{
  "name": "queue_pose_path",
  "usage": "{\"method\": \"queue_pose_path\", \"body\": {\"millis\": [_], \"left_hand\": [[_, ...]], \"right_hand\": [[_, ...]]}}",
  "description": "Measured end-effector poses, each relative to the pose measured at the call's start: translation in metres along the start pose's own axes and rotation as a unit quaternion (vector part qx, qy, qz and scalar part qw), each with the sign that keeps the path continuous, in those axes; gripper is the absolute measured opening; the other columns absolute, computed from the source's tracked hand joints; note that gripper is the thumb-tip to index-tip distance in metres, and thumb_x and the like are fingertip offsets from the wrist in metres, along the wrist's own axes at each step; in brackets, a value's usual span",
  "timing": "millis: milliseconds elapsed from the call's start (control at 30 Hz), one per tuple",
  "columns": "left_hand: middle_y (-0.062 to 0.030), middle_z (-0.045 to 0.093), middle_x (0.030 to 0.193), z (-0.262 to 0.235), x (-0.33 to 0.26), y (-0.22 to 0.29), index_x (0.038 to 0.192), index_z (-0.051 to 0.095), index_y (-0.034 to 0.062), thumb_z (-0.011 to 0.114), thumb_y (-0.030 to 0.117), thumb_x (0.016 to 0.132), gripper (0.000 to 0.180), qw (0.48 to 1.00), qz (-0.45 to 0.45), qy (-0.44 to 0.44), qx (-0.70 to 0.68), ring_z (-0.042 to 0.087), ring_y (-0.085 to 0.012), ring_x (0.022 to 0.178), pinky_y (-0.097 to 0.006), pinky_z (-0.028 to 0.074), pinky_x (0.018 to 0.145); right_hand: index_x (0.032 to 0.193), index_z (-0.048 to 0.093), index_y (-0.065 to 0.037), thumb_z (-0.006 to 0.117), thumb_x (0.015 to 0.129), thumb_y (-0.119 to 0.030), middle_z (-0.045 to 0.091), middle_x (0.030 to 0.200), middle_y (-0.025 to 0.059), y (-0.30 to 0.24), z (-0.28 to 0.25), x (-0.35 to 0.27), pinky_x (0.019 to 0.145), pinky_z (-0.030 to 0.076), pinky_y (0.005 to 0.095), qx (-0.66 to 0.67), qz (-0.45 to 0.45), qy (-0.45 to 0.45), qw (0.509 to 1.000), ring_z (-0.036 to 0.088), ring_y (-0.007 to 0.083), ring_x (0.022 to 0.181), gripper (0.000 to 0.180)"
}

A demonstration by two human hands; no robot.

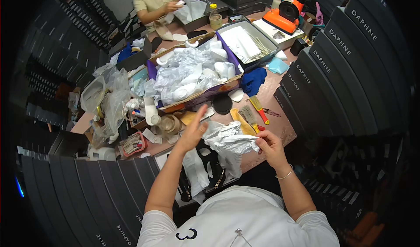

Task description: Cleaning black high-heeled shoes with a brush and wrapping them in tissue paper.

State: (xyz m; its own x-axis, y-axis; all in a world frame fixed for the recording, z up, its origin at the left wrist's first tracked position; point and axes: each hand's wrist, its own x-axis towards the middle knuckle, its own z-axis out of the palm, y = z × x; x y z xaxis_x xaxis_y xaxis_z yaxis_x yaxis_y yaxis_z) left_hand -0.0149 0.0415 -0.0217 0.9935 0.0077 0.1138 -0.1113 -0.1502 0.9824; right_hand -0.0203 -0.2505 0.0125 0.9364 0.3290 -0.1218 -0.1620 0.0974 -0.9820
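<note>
Overhead: cluttered worktable (280, 129), box stacks (345, 72) around; right hand (270, 145) fingers pinch tissue paper (232, 141), left hand (192, 133) open.

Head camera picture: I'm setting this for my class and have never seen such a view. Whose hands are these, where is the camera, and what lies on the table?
The camera sits on a person's head and looks down, so the two bare forearms rising from the lower edge are the wearer's own. The wide lens bends straight edges near the rim. The right hand pinches a sheet of crumpled white tissue paper; the left hand is open and raised beside it, holding nothing. Below lie black shoes on white paper. On the table stand a cardboard box of white wrapped pieces, brushes and an orange tape dispenser. Another person works at the far end.
</note>
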Motion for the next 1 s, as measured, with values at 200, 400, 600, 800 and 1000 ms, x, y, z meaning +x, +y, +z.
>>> {"method": "queue_pose_path", "body": {"millis": [200,400,600,800,1000], "left_hand": [[-0.0024,0.065,0.096,0.030,-0.099,-0.017,0.112,0.061,-0.0024,0.060,0.018,0.096,0.026,0.917,-0.186,0.147,-0.320,0.059,-0.0064,0.084,-0.022,0.047,0.076],[-0.0015,0.065,0.088,0.020,-0.131,-0.016,0.101,0.062,0.0000,0.060,0.019,0.096,0.020,0.832,-0.123,0.353,-0.409,0.059,-0.0069,0.078,-0.022,0.048,0.071],[0.0056,0.055,0.078,0.022,-0.140,0.024,0.095,0.061,0.0020,0.065,0.020,0.093,0.019,0.926,-0.067,0.290,-0.231,0.043,-0.0004,0.068,-0.016,0.034,0.059],[-0.0040,0.062,0.088,-0.005,-0.168,0.045,0.113,0.057,0.0003,0.076,0.026,0.083,0.044,0.983,-0.106,0.072,-0.135,0.058,-0.0115,0.082,-0.024,0.046,0.075],[-0.0148,0.067,0.100,-0.050,-0.221,0.003,0.118,0.060,0.0028,0.070,0.017,0.081,0.041,0.933,-0.292,-0.011,0.210,0.066,-0.0271,0.094,-0.038,0.051,0.080]], "right_hand": [[0.092,0.063,0.000,0.068,0.086,-0.008,0.062,0.075,0.0074,-0.015,0.033,-0.017,0.057,0.046,0.0270,-0.316,-0.235,-0.046,0.918,0.058,0.0174,0.063,0.011],[0.093,0.062,-0.002,0.068,0.084,-0.009,0.062,0.082,0.0145,0.032,0.022,-0.065,0.066,0.050,0.0376,-0.465,-0.182,-0.163,0.851,0.062,0.0325,0.074,0.013],[0.114,0.054,0.000,0.076,0.077,-0.017,0.060,0.111,0.0162,-0.025,0.090,-0.050,0.087,0.047,0.0377,-0.384,-0.260,-0.163,0.871,0.059,0.0326,0.103,0.046],[0.107,0.057,0.000,0.064,0.088,-0.011,0.065,0.093,0.0075,0.022,0.090,-0.023,0.074,0.050,0.0320,-0.185,-0.065,-0.124,0.973,0.064,0.0207,0.086,0.023],[0.100,0.059,-0.001,0.050,0.099,-0.011,0.064,0.087,0.0019,-0.030,0.033,0.004,0.067,0.051,0.0219,0.034,-0.009,-0.025,0.999,0.062,0.0072,0.076,0.013]]}}
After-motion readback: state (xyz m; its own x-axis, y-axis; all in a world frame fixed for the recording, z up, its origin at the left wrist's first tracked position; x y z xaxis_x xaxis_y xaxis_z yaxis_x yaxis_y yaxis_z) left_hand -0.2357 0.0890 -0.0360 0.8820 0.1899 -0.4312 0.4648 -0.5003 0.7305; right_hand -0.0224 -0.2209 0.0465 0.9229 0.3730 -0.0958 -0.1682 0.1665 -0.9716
